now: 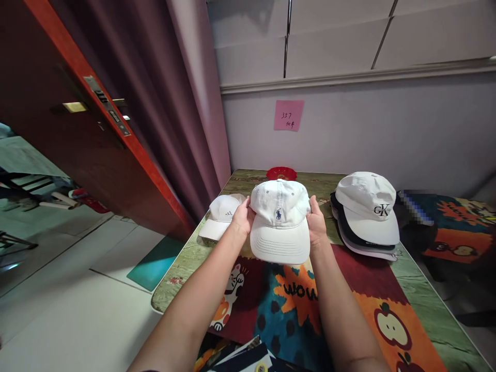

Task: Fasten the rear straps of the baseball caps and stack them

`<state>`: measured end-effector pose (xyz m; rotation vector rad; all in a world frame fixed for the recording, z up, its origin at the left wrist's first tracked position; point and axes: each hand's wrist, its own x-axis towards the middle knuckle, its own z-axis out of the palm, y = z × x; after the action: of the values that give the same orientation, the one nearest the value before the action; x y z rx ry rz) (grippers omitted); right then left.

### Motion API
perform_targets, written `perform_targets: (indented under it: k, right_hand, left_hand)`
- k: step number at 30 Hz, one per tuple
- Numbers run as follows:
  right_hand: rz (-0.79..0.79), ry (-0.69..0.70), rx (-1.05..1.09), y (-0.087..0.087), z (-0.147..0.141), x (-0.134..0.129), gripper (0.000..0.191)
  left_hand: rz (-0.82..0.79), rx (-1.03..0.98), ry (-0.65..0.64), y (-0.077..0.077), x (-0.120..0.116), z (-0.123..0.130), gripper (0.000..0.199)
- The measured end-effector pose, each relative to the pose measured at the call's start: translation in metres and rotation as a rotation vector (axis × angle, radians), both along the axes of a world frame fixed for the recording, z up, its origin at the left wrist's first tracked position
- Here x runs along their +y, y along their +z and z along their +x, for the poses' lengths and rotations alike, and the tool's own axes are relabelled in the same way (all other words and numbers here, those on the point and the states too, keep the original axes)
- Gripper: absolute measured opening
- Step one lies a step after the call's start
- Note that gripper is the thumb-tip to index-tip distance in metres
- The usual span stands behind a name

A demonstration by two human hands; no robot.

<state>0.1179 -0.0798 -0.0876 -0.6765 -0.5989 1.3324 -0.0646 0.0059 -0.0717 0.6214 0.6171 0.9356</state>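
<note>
A white baseball cap (279, 217) with a small dark blue horse-rider emblem is held up above the table, its brim toward me. My left hand (244, 216) grips its left side, and my right hand (316, 221) grips its right side; some fingers are hidden behind the cap. Just left of my left hand, another white cap (219, 217) with a striped logo lies on the table. To the right stands a stack of caps, topped by a white cap (366, 206) with dark lettering; a black cap (341, 222) shows beneath it.
The wood-patterned table (174, 279) carries a colourful printed mat (267, 305). A red scalloped dish (281, 173) sits at its back edge. A pink note (289, 114) is stuck to the wall. At left are a purple curtain (166, 93) and an open door (77, 134).
</note>
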Motion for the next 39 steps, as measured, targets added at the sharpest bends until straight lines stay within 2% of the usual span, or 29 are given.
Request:
perform_targets:
  k: [3, 6, 8, 10, 13, 15, 16, 18, 20, 22, 23, 25, 27, 28, 30, 33, 36, 39]
  right_hand:
    - [-0.057, -0.051, -0.061, -0.008, 0.011, 0.004, 0.049]
    - [0.0, -0.217, -0.176, -0.009, 0.016, 0.004, 0.043]
    - [0.092, -0.365, -0.252, -0.005, 0.017, 0.004, 0.044]
    - [0.172, -0.468, -0.344, -0.001, 0.019, 0.004, 0.043]
    - [0.169, -0.52, -0.528, -0.004, 0.028, 0.003, 0.035]
    - [0.084, -0.499, -0.673, -0.012, 0.04, 0.0, 0.031]
    - [0.03, -0.438, -0.765, -0.016, 0.048, -0.003, 0.03]
    - [-0.076, -0.22, -0.939, -0.023, 0.063, -0.01, 0.033]
    - [-0.147, 0.035, -1.019, -0.023, 0.074, -0.018, 0.042]
    - [-0.158, 0.143, -1.047, -0.017, 0.074, -0.023, 0.049]
    - [-0.15, 0.12, -1.087, -0.012, 0.07, -0.023, 0.047]
    - [-0.159, -0.05, -1.248, -0.002, 0.052, -0.018, 0.042]
    - [-0.255, -0.248, -1.442, 0.003, 0.028, -0.01, 0.045]
    - [-0.31, -0.279, -1.526, 0.003, 0.016, -0.006, 0.048]
    - [-0.41, -0.231, -1.665, 0.0, -0.002, 0.001, 0.051]
    - [-0.456, -0.104, -1.78, -0.009, -0.011, 0.004, 0.051]
    - [-0.423, -0.075, -1.783, -0.014, -0.004, 0.002, 0.043]
    - [-0.359, -0.118, -1.687, -0.015, 0.006, 0.002, 0.035]
  left_hand:
    - [-0.1, 0.04, -0.025, 0.008, 0.012, 0.0, 0.034]
    - [-0.078, 0.053, 0.006, 0.021, 0.019, 0.004, 0.023]
    - [0.062, 0.023, 0.059, 0.033, 0.022, 0.008, 0.018]
    - [0.275, 0.003, 0.05, 0.044, 0.024, 0.009, 0.021]
    - [0.534, 0.113, -0.021, 0.044, 0.027, 0.005, 0.023]
    - [0.63, 0.257, -0.035, 0.03, 0.028, 0.0, 0.019]
    - [0.663, 0.33, -0.046, 0.021, 0.028, -0.002, 0.017]
    - [0.707, 0.46, -0.099, 0.001, 0.026, -0.007, 0.018]
    - [0.749, 0.564, -0.159, -0.012, 0.023, -0.011, 0.019]
    - [0.818, 0.639, -0.183, -0.017, 0.02, -0.013, 0.022]
    - [0.856, 0.667, -0.18, -0.016, 0.018, -0.014, 0.024]
    - [0.918, 0.7, -0.171, -0.011, 0.014, -0.014, 0.028]
    - [0.946, 0.704, -0.181, -0.005, 0.01, -0.013, 0.03]
    - [0.953, 0.702, -0.19, -0.003, 0.007, -0.012, 0.03]
    - [0.962, 0.717, -0.194, -0.002, 0.002, -0.01, 0.028]
    - [0.94, 0.76, -0.143, -0.005, -0.003, -0.005, 0.027]
    - [0.907, 0.743, -0.072, -0.007, -0.006, -0.001, 0.027]
    - [0.942, 0.763, 0.008, -0.004, -0.009, 0.002, 0.025]
